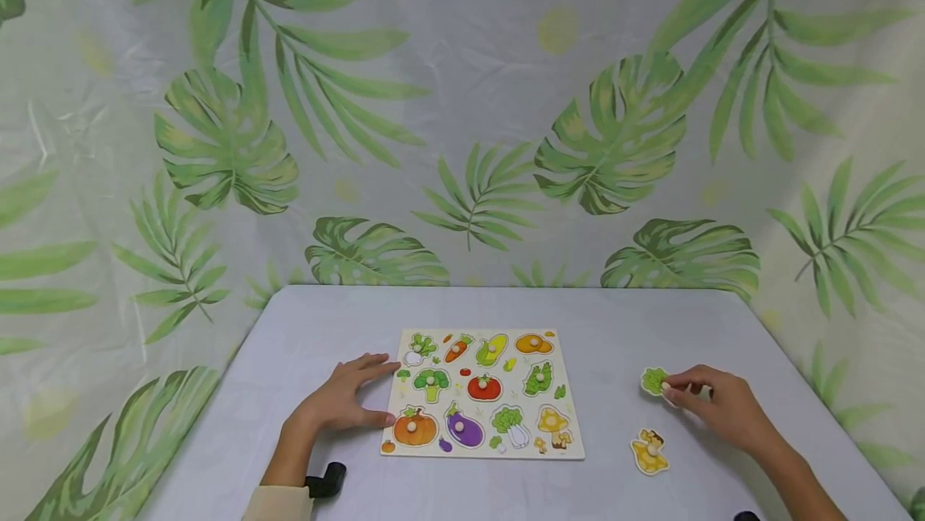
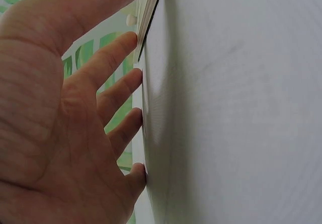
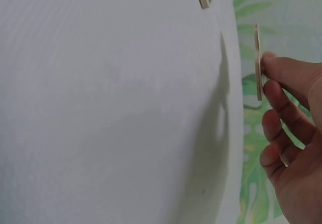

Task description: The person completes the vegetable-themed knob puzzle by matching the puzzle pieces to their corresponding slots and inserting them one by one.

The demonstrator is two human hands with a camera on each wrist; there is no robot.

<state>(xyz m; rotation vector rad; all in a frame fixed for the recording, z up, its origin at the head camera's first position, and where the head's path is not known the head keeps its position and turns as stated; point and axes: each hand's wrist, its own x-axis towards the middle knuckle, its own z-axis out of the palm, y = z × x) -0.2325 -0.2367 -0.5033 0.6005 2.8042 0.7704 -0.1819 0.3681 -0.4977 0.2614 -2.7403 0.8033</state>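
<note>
In the head view a wooden vegetable puzzle board [image 1: 480, 394] lies on the table. My left hand [image 1: 348, 394] spreads its fingers and thumb at the board's left edge; the left wrist view shows the fingertips [image 2: 132, 38] right at that edge. My right hand [image 1: 723, 409] pinches the leafy green puzzle piece [image 1: 654, 380] by its knob, between thumb and fingers. Edge-on in the right wrist view, this thin piece [image 3: 258, 63] is held above the table. A yellow mushroom puzzle piece [image 1: 651, 453] lies on the table near the right hand, its stem pointing away.
Knobbed pieces such as the eggplant [image 1: 464, 427] and tomato [image 1: 484, 387] sit in the board. The bok choy [image 1: 511, 427] and mushroom [image 1: 555, 426] pictures there show no knobs. A leaf-print curtain [image 1: 477, 103] hangs behind the white table [image 1: 347, 308].
</note>
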